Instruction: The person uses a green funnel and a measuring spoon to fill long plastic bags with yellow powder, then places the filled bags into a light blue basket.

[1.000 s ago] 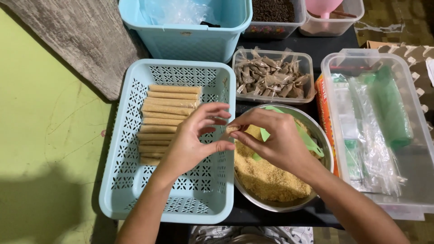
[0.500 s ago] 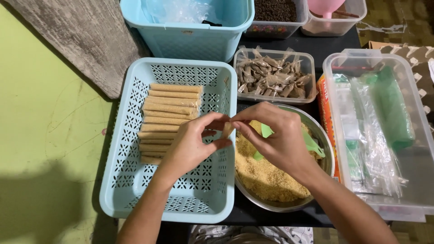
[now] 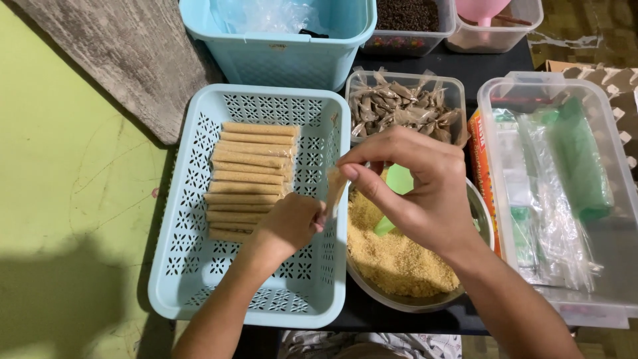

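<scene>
So both hands are pinching one thin clear plastic tube of tan crumbs [image 3: 334,189]: left hand [image 3: 287,226] grips its lower end, right hand [image 3: 415,193] its top, right between the pale blue perforated plastic basket [image 3: 193,279] and the round metal bowl of golden crumbs [image 3: 399,266].

The thin filled tube [image 3: 332,189] is mostly hidden: its lower end sits inside the left hand [image 3: 287,226], its top behind the thumb of the right hand [image 3: 415,193]. The right hand also covers the 12 o'clock part of the metal bowl [image 3: 425,302] and most of the green scoop [image 3: 397,183]. The blue bin [image 3: 279,56], the dark-grain box [image 3: 407,23] and the pink funnel [image 3: 484,10] are cut by the top edge. Both forearms leave at 6 o'clock.
</scene>
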